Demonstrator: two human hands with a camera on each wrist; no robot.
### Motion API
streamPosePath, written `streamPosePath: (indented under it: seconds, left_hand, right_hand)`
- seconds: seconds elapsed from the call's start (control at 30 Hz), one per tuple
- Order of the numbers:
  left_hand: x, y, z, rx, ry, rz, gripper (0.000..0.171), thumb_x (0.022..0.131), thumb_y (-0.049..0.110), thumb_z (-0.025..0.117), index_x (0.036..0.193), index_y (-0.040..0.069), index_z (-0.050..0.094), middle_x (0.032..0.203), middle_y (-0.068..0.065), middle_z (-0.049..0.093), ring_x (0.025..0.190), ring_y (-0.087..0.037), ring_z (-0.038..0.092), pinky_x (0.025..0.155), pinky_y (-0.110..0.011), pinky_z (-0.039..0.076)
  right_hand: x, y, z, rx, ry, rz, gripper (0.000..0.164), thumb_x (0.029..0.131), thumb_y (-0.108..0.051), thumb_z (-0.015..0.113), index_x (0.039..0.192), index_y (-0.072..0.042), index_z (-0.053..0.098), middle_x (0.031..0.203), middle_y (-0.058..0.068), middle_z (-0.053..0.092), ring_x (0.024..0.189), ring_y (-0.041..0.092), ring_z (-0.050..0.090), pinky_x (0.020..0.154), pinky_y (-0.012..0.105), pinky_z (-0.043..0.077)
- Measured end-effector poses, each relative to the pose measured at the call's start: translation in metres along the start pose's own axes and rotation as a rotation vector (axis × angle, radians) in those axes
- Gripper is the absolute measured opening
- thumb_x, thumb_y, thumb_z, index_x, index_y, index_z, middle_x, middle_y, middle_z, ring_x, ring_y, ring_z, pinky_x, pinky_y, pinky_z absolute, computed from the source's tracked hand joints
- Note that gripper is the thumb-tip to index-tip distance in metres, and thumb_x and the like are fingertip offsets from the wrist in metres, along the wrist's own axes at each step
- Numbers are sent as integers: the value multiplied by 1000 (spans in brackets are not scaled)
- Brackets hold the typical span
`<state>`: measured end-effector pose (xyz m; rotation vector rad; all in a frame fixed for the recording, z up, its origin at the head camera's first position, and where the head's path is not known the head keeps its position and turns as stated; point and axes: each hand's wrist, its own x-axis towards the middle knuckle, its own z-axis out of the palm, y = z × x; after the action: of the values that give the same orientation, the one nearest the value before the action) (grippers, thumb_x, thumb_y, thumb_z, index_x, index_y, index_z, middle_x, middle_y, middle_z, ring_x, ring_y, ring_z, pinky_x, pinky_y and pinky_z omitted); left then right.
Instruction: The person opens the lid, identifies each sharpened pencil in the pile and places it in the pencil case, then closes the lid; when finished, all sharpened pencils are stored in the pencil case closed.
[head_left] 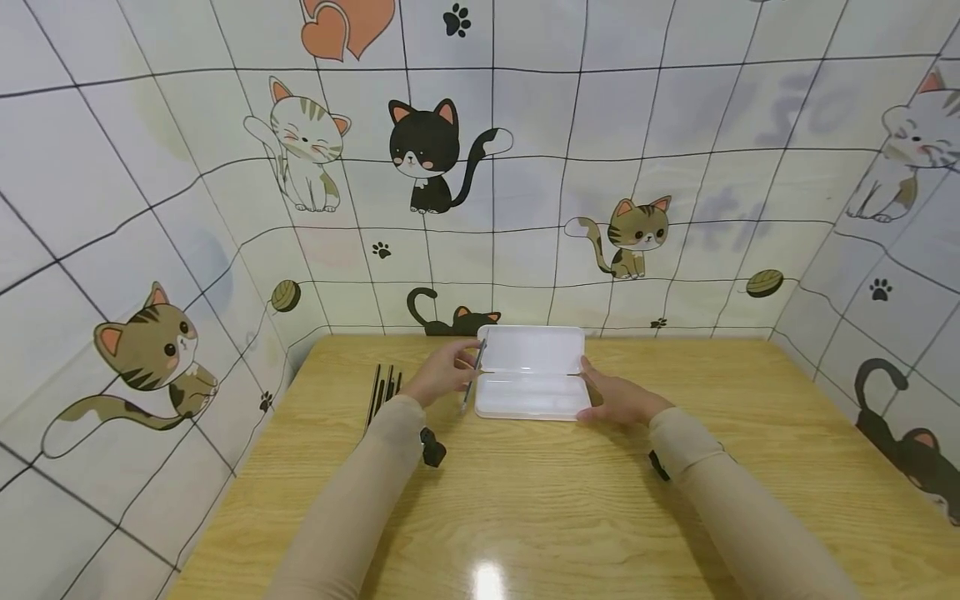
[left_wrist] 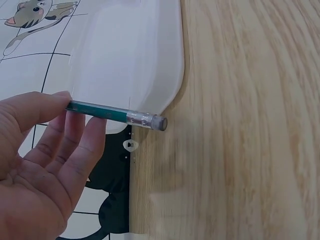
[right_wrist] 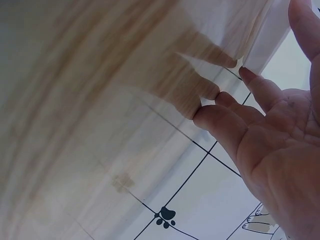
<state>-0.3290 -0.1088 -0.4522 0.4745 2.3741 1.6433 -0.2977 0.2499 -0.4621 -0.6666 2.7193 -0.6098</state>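
Observation:
My left hand [head_left: 442, 373] pinches a pencil [left_wrist: 102, 111] between thumb and fingertips. The pencil is green, with a silver ferrule and a greyish eraser on its end. In the head view it slants along the left edge of an open white pencil case [head_left: 532, 392]. The case lies on the table with its lid [head_left: 532, 348] folded back, and its inside looks bare. At the case's right side is my right hand [head_left: 618, 398], thumb by the near corner and fingers toward the hinge. Its fingertips [right_wrist: 205, 116] rest on the tabletop in the right wrist view, loosely extended.
Several dark pencils [head_left: 382, 387] lie side by side on the wooden table [head_left: 555, 500], left of my left hand. A cat-patterned cloth [head_left: 540, 192] hangs behind the table and along its sides. A small black device [head_left: 432, 448] sits at the left wrist.

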Motion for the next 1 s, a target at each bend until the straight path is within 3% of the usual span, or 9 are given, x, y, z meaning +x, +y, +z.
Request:
streamPosePath:
  seconds: [0.57,1.0]
  left_hand:
    - [8,7,9,9,20,12,56,95,-2,67,146,15,53,118,-14,58,103,-26,61,83,-38,59]
    - [12,9,12,32,64,69,51,95,-1,66,143,14,57,117,-13,61,107,-27,62,81,-34,59]
  right_hand:
    - [-1,-2,0,-5,9,-4,110,94,-44,71,158,7,-2,161,28,22,146,45,29,118,58,24]
    - [-2,-3,-1,-13,5,10,110,94,-43,72,158,7,-2,161,27,23,146,44,29,118,57,24]
